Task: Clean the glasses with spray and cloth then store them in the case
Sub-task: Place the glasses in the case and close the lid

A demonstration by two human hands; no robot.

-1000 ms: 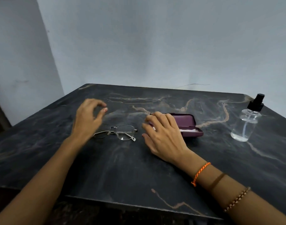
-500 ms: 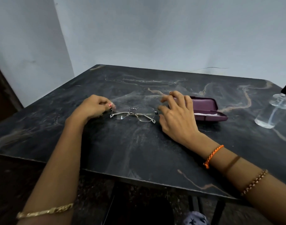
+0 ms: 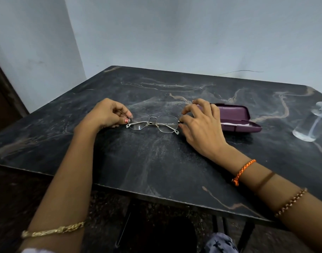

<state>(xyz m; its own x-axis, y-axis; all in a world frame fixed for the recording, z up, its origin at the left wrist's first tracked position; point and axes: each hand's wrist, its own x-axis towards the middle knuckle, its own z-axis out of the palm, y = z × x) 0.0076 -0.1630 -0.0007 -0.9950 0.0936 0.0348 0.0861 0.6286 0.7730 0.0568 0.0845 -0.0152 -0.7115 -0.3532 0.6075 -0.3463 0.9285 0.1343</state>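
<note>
Nearest to us, our two forearms reach forward over the near edge of the dark marbled table [image 3: 156,170]. A gold bracelet [image 3: 54,230] circles our left forearm low in the picture, and on the right arm we wear a beaded chain bracelet [image 3: 291,202] and, closer to the wrist, an orange braided thread [image 3: 243,172].

Farther in, the glasses [image 3: 153,123] lie on the tabletop between our hands, thin metal frame, lenses side by side, the temple arms folded so that their pale tips cross beneath the lenses. Our left hand [image 3: 105,114] has its fingers curled in, and thumb and fingertips pinch the left end of the frame at the hinge. Our right hand [image 3: 202,125] sits at the other end with its fingers bent and loosely arched; the thumb and a fingertip meet the right hinge of the frame, so we pinch that end too, while the other fingers hover above the table.

Just behind the right hand lies the purple case [image 3: 237,117], its lid open, with a strip of white cloth [image 3: 235,123] showing along the gap. Well off to the right, at the picture's edge, stands the clear spray bottle [image 3: 310,123], its top cut off from view. Beyond the table rises a pale wall [image 3: 174,33].
</note>
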